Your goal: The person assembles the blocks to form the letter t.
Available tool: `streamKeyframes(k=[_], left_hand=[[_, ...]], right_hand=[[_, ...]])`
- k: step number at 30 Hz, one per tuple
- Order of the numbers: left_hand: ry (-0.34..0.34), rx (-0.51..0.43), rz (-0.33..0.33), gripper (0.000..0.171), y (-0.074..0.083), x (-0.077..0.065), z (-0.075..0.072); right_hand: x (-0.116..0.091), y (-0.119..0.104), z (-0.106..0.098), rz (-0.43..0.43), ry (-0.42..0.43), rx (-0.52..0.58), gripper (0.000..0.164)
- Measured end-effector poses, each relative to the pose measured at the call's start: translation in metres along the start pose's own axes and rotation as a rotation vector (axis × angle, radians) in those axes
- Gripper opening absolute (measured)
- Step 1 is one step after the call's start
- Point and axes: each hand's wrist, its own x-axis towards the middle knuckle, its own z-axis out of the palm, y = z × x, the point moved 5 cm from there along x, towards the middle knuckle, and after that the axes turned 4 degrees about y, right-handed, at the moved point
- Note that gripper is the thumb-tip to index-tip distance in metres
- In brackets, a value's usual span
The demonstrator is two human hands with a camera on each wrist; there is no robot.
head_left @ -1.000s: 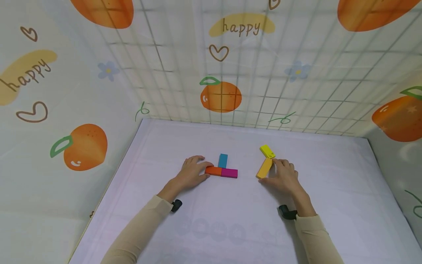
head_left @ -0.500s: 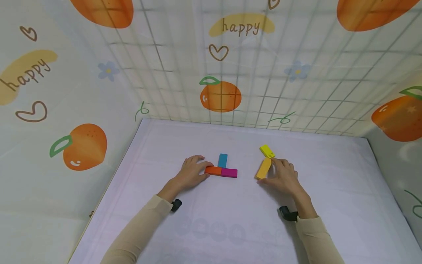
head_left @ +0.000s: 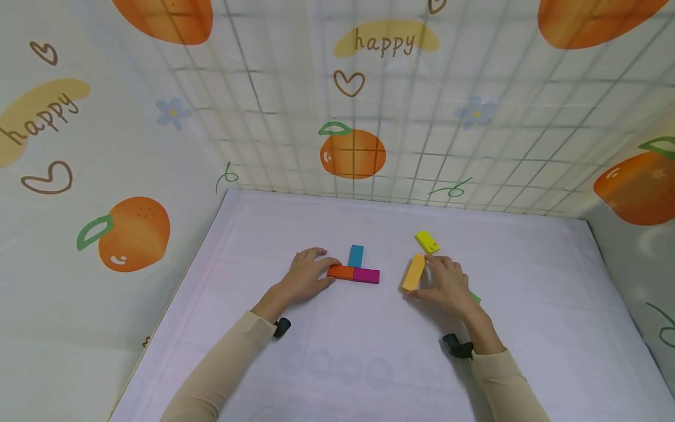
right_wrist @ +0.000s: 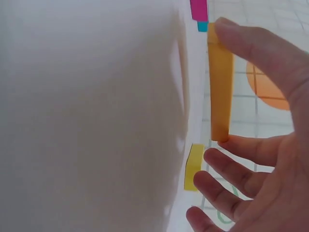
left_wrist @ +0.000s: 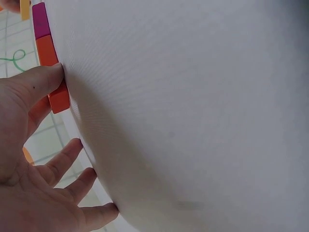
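Note:
My left hand [head_left: 304, 274] pinches the left end of an orange block [head_left: 341, 272] between thumb and index finger; its other fingertips touch the tabletop in the left wrist view. The orange block lies end to end with a magenta block [head_left: 366, 275]. Behind their meeting point a blue block [head_left: 355, 256] points away from me. My right hand [head_left: 447, 285] grips a longer amber block [right_wrist: 221, 82] by its two ends, thumb at one and index finger at the other. In the right wrist view this block appears raised off the table. Its remaining fingers are spread.
A yellow block [head_left: 426, 241] lies just beyond the right hand. Part of a green block [head_left: 477, 298] shows beside the right wrist, mostly hidden by it. The white table [head_left: 337, 346] backs onto a printed curtain [head_left: 295, 152], with side walls left and right.
My right hand has moved slightly left and nearer with the amber block, away from the yellow one. A green block has come into sight behind the wrist. The left hand stays still.

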Motion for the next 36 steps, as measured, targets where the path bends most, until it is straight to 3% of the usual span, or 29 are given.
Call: streamKeyframes(k=[18,36], left_hand=[[-0.009,0.004,-0.006,0.039,-0.001,0.0,0.0],[0.003,0.026,-0.001,0.038,-0.002,0.0,0.002]], right_hand=[[-0.006,-0.027,0.015,-0.039,-0.002,0.011,0.095],[-0.008,-0.063,0.031,-0.189,0.004,0.002,0.095]])
